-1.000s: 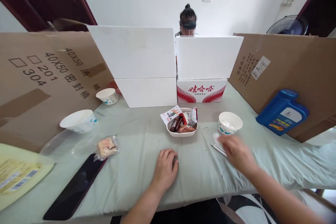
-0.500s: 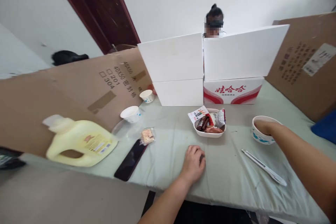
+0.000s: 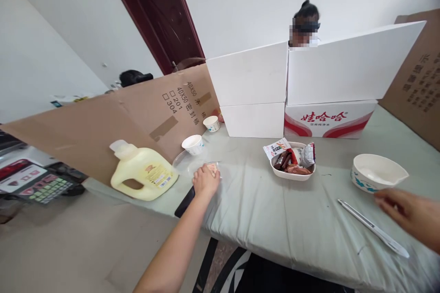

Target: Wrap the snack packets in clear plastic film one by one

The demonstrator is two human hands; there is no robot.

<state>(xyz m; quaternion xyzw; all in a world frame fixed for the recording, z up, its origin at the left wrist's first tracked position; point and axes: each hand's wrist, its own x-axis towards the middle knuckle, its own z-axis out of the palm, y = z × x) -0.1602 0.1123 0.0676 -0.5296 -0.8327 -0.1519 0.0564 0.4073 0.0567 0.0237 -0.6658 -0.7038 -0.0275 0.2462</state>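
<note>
My left hand (image 3: pixel 205 179) reaches out to the left and its fingers close over a small clear-wrapped snack (image 3: pixel 213 168) lying on the pale green tablecloth (image 3: pixel 288 219), just above a black phone (image 3: pixel 184 201). My right hand (image 3: pixel 409 210) hovers low at the right edge, fingers loosely curled with nothing in them, near a silver pen (image 3: pixel 373 228) and just below a white paper bowl (image 3: pixel 376 172). A white dish of wrapped snacks (image 3: pixel 292 160) sits in the middle of the table.
A yellow detergent jug (image 3: pixel 142 171) lies at the table's left end against a cardboard screen (image 3: pixel 113 123). Two small paper bowls (image 3: pixel 193 143) stand by it. White foam boxes (image 3: pixel 254 89) and a red-printed box (image 3: pixel 328 119) wall the back; a person sits behind them.
The view has swung left. My left hand moved from the table's middle out to the wrapped snack by the phone. My right hand came out of the white bowl and pulled back toward the pen.
</note>
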